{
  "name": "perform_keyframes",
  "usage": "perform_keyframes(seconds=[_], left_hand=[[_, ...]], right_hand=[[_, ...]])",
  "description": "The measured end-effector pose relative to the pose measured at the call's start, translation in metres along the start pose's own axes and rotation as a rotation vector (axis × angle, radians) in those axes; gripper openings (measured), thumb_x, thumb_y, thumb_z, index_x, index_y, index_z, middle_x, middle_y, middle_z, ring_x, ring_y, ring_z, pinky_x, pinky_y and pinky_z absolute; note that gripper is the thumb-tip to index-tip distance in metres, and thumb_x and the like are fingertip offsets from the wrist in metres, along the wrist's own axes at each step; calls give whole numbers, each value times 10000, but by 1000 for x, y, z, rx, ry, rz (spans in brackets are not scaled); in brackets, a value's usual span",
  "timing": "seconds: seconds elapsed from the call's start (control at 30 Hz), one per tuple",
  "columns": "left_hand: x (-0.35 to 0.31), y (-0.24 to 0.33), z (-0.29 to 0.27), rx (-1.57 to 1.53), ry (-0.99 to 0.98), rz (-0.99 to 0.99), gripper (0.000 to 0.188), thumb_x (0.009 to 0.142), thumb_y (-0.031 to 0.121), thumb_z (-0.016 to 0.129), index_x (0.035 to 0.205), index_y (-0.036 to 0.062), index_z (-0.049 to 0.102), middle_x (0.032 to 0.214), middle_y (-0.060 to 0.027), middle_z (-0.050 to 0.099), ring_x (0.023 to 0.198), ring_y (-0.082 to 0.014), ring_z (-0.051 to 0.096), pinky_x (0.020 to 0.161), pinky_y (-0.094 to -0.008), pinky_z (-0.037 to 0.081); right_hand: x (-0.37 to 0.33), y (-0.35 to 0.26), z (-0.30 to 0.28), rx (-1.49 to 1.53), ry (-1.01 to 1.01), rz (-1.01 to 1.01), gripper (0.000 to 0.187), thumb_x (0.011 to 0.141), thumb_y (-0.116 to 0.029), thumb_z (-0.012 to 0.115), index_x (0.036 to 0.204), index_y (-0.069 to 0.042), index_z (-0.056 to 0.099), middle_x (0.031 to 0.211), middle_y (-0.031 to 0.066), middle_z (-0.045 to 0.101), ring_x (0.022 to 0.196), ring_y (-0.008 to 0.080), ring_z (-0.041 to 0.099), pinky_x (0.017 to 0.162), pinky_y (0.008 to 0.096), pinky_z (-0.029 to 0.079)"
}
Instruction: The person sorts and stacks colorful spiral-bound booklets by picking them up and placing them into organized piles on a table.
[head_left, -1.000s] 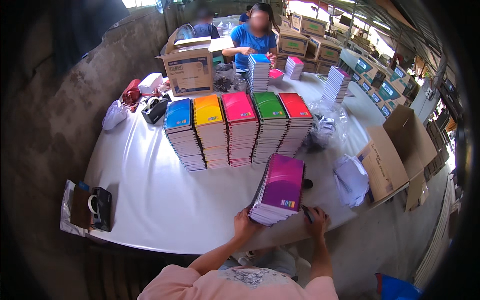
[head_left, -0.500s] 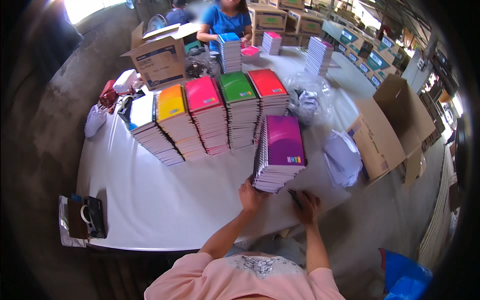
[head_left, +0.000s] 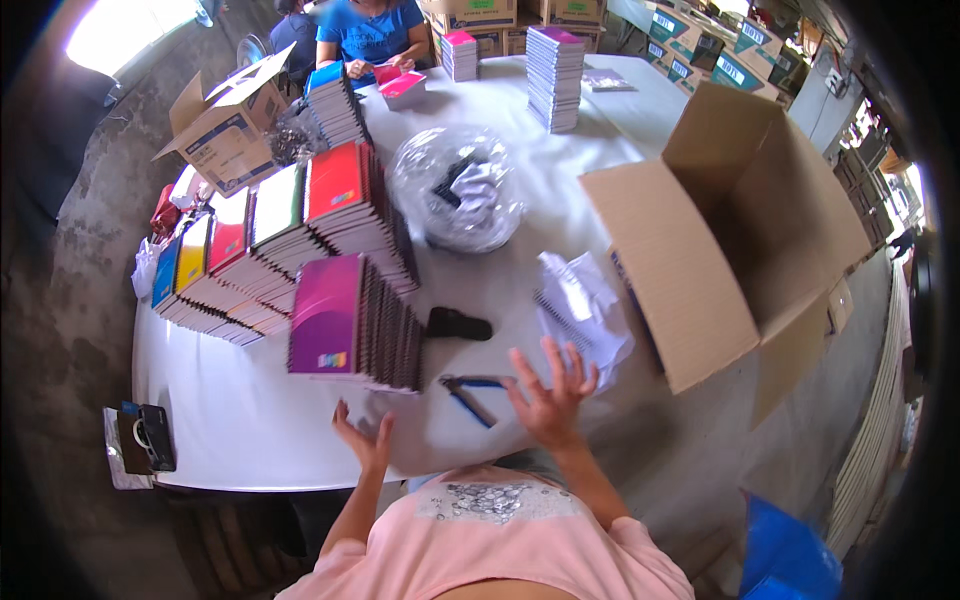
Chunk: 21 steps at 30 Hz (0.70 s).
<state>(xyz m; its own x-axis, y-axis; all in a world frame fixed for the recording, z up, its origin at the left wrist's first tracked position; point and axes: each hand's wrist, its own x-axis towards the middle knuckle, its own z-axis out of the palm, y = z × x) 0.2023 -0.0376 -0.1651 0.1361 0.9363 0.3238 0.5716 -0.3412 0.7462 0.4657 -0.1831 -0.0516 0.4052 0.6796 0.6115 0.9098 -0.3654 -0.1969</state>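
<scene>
A tall stack of purple spiral notebooks [head_left: 328, 312] stands near the front of the white table. My left hand [head_left: 366, 436] is just in front of that stack, fingers apart, holding nothing. On the right, my right hand [head_left: 553, 395] is raised with its fingers spread and nothing in it. Blue-handled pliers [head_left: 470, 398] lie on the table between my hands, their handles parted. A small black object [head_left: 459, 323] rests beyond them. Crumpled white sheets [head_left: 585, 318] lie just past my right hand, and a spiral binding shows among them.
Red notebooks [head_left: 335, 180] head a row of several coloured stacks on the left. A clear plastic bag [head_left: 455, 190] sits mid-table. At right is an open cardboard box [head_left: 690, 270]; another box [head_left: 225, 140] stands far left. A co-worker in blue [head_left: 370, 40] handles pink notebooks across the table.
My view has turned to the right. My left hand has come off the purple stack. The dark tool in my right hand is let go, and that hand is now spread and raised.
</scene>
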Motion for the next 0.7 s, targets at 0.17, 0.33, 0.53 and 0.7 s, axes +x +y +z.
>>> perform_keyframes(seconds=[0.17, 0.33, 0.53, 0.7], left_hand=[[-51, 103, 17, -58, -350, 384, 648, 663, 179, 767, 1204, 21, 447, 1161, -177, 466, 1058, -344, 476, 903, -447, 388], [-22, 209, 106, -285, -818, 258, 629, 746, 219, 717, 1245, 28, 386, 1203, -174, 452, 1091, -294, 486, 862, -406, 445], [-18, 203, 237, -572, -653, -395, 828, 788, 262, 682, 1348, -7, 134, 1298, -210, 341, 1137, -268, 452, 887, -384, 434], [-4, 221, 268, -713, -537, -636, 727, 794, 185, 655, 1317, -63, 214, 1239, -204, 438, 1099, -241, 489, 865, -346, 446]], right_hand=[[37, 90, -48, 44, -129, 200, 736, 697, -203, 721, 1346, -218, 377, 1290, 231, 417, 1185, 395, 399, 987, 470, 294], [7, 158, -27, 418, -282, 644, 678, 732, -206, 692, 1334, -156, 384, 1274, 228, 437, 1169, 377, 420, 979, 440, 322], [-35, 197, 3, 687, 15, 904, 640, 758, -209, 673, 1324, -119, 388, 1271, 206, 447, 1160, 351, 433, 974, 427, 332], [-37, 205, 21, 868, 81, 1004, 611, 780, -211, 656, 1316, -87, 391, 1268, 187, 455, 1153, 330, 444, 970, 415, 340]])
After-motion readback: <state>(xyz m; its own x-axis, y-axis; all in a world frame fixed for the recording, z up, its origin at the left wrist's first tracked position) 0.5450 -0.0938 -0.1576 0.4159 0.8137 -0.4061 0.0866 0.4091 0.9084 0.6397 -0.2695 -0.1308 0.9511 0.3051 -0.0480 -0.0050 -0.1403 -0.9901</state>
